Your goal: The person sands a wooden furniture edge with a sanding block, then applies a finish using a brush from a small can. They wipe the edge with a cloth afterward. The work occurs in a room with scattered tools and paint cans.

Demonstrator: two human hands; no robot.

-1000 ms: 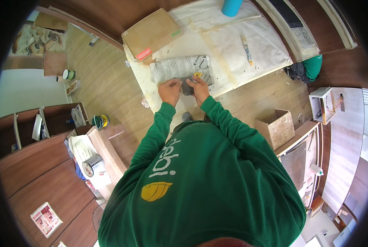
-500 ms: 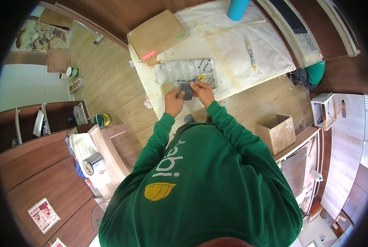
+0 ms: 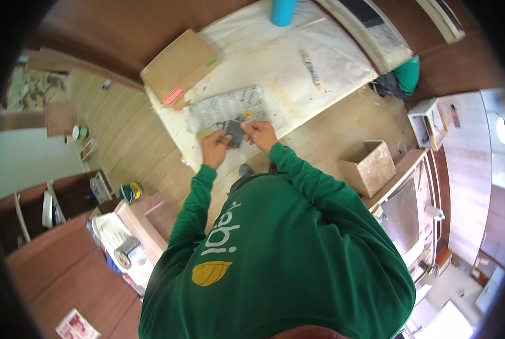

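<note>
The small dark flat piece [image 3: 234,133] is pinched between both hands over the near edge of the bench [image 3: 331,73], just before the newspaper [image 3: 224,107]. Left hand [image 3: 214,148] closes on its lower left edge, right hand [image 3: 258,134] on its right; its long axis runs away from the person.

Head fisheye, straight down over worktable [image 3: 342,68] (one view only).

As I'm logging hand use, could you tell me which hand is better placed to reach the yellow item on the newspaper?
Probably the right hand: the yellow item lies just beyond it, while the left hand sits farther back.
</note>
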